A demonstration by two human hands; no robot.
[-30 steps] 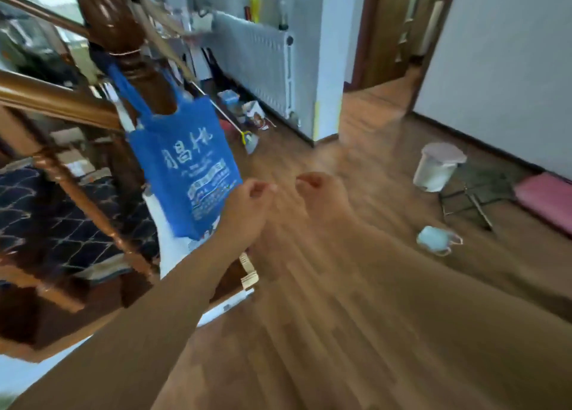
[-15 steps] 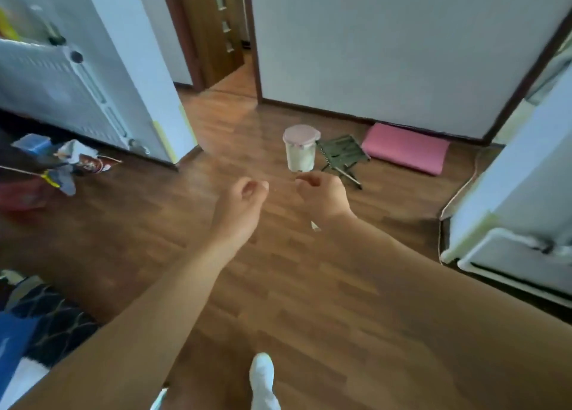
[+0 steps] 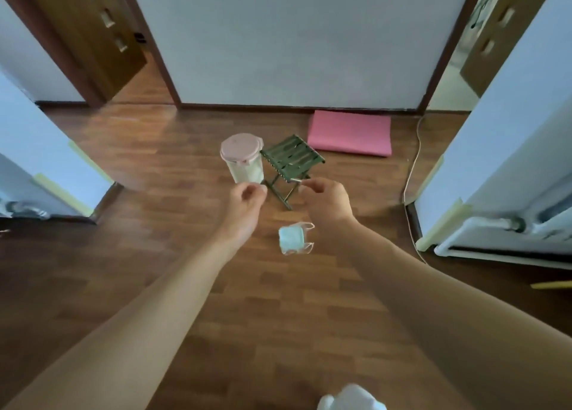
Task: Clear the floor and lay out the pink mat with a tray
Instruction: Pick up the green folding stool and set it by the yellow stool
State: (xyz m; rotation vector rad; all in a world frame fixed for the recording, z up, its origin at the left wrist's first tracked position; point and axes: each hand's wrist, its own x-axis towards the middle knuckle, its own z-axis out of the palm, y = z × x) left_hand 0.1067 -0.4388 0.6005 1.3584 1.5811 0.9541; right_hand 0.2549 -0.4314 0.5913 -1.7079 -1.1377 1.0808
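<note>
The pink mat point(image 3: 349, 134) lies folded on the wood floor against the far wall. In front of it stand a small green folding stool point(image 3: 292, 159) and a clear container with a pink lid point(image 3: 243, 159). A pale blue face mask point(image 3: 292, 237) lies on the floor nearer to me. My left hand point(image 3: 244, 205) and my right hand point(image 3: 328, 205) are stretched out side by side above the floor, fingers loosely curled, holding nothing. They hover just short of the container and stool. No tray is in view.
A white cable point(image 3: 411, 174) runs along the floor by the right wall corner, next to a white radiator point(image 3: 495, 227). Doorways open at the far left and far right. A white wall corner point(image 3: 62, 168) juts in at left. My white-clad foot point(image 3: 349, 400) shows at the bottom.
The view has swung right from the stair rail and blue bag to face the mat, stool and container, which are now closer. Both hands stay out front, empty.
</note>
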